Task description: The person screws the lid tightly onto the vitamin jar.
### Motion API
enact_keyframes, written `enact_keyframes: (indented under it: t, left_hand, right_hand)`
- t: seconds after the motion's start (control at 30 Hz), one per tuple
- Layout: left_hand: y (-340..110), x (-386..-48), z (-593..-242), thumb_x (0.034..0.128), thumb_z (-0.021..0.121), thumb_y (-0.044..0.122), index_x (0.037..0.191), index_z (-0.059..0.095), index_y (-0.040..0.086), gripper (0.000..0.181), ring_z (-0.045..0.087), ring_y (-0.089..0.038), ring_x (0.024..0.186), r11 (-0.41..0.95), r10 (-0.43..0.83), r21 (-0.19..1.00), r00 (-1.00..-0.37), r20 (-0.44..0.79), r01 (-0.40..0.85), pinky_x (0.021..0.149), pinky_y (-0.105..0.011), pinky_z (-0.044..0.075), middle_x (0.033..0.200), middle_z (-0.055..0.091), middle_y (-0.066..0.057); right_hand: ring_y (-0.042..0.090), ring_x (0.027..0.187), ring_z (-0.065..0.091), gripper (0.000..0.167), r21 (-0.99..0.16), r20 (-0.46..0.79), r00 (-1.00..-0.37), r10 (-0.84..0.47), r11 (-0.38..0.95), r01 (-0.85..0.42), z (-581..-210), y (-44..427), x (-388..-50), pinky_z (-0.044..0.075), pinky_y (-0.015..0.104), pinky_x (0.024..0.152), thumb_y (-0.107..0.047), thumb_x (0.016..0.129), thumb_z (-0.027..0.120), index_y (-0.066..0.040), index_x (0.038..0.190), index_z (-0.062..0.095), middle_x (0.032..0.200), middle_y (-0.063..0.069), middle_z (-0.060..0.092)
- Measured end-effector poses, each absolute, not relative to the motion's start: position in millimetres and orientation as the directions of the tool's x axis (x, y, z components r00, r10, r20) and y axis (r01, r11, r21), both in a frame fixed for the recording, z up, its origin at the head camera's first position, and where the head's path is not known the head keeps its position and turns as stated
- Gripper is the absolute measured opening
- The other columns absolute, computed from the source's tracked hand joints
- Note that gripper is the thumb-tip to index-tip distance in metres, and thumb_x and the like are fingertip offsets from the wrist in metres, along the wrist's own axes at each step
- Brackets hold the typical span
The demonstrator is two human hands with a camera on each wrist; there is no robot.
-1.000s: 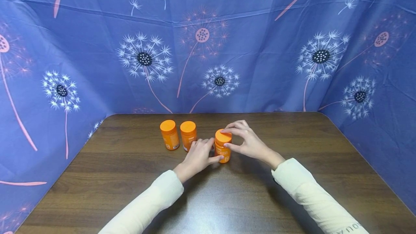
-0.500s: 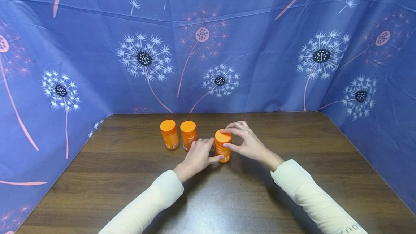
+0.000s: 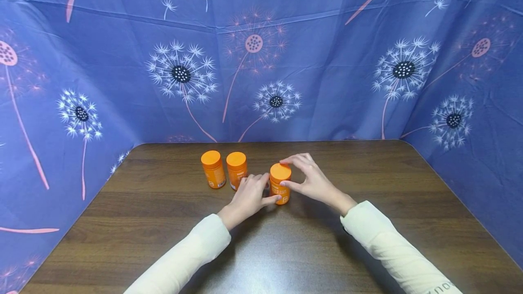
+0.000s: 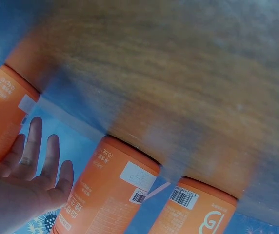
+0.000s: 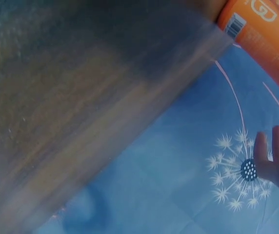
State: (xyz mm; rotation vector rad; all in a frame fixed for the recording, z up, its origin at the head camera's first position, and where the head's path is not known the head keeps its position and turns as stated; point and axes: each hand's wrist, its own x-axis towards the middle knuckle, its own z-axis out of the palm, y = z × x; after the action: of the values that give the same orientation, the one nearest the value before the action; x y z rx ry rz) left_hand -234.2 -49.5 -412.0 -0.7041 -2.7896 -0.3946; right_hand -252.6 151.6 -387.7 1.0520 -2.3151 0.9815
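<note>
Upright on the table, an orange bottle [image 3: 281,191] has its orange lid [image 3: 280,172] on. My left hand [image 3: 248,198] holds its body low down, thumb in front; in the left wrist view that hand [image 4: 29,187] reaches round the bottle [image 4: 5,114], its other fingers spread. At the lid, my right hand [image 3: 313,184] pinches with thumb on the near side and index finger at the far rim. In the right wrist view, the right hand [image 5: 278,163] and the bottle [image 5: 261,41] are cut off by the frame edge.
Two more lidded orange bottles stand to the left, one [image 3: 237,170] just behind my left hand and another [image 3: 213,170] beside it. The brown wooden table [image 3: 135,203] ends at a blue dandelion-print cloth [image 3: 327,117] at the back and sides.
My right index finger has shifted from over the lid's top to its far rim. The left hand and the bottles stay in place.
</note>
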Motion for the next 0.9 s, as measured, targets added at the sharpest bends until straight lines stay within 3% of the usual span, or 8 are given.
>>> enact_keyframes:
  t: [0.17, 0.4, 0.57, 0.9]
  left_hand:
    - [-49.4, -234.4, -412.3, 0.0765, 0.063, 0.055, 0.103, 0.054, 0.013, 0.05, 0.055, -0.018, 0.079, 0.845, 0.429, 0.2, -0.853, 0.298, 0.495, 0.07, -0.034, 0.039, 0.086, 0.063, 0.001]
    - [-49.8, -233.4, -411.9, 0.0768, 0.063, 0.054, 0.103, 0.054, 0.014, 0.049, 0.055, -0.017, 0.079, 0.841, 0.433, 0.201, -0.848, 0.306, 0.502, 0.07, -0.034, 0.039, 0.086, 0.064, 0.001]
    - [-50.3, -233.5, -412.8, 0.0768, 0.063, 0.054, 0.101, 0.054, 0.014, 0.048, 0.055, -0.017, 0.078, 0.839, 0.436, 0.197, -0.843, 0.317, 0.508, 0.069, -0.033, 0.039, 0.086, 0.064, 0.001]
    - [-49.9, -233.2, -413.8, 0.0772, 0.063, 0.053, 0.104, 0.054, 0.015, 0.048, 0.055, -0.018, 0.079, 0.834, 0.435, 0.209, -0.842, 0.318, 0.51, 0.07, -0.034, 0.039, 0.087, 0.064, 0.001]
  right_hand:
    - [0.02, 0.112, 0.04, 0.057, -0.478, 0.538, -0.66, -0.524, 0.455, -0.751, -384.3, 156.1, -255.8, 0.034, 0.043, 0.094, -0.024, 0.072, 0.077, -0.011, 0.121, 0.052, 0.121, 0.003, 0.054]
    - [0.021, 0.116, 0.037, 0.055, -0.514, 0.44, -0.662, -0.606, 0.435, -0.74, -379.9, 162.7, -259.9, 0.032, 0.05, 0.096, -0.023, 0.078, 0.071, -0.016, 0.128, 0.049, 0.128, 0.003, 0.047]
    - [0.024, 0.114, 0.039, 0.05, -0.506, 0.436, -0.642, -0.631, 0.418, -0.754, -379.2, 164.0, -261.8, 0.033, 0.051, 0.094, -0.02, 0.08, 0.069, -0.015, 0.127, 0.051, 0.125, 0.006, 0.05]
    - [0.018, 0.112, 0.043, 0.045, -0.515, 0.444, -0.692, -0.569, 0.47, -0.717, -382.4, 163.5, -261.7, 0.034, 0.048, 0.095, -0.027, 0.077, 0.072, -0.016, 0.118, 0.056, 0.119, -0.001, 0.055]
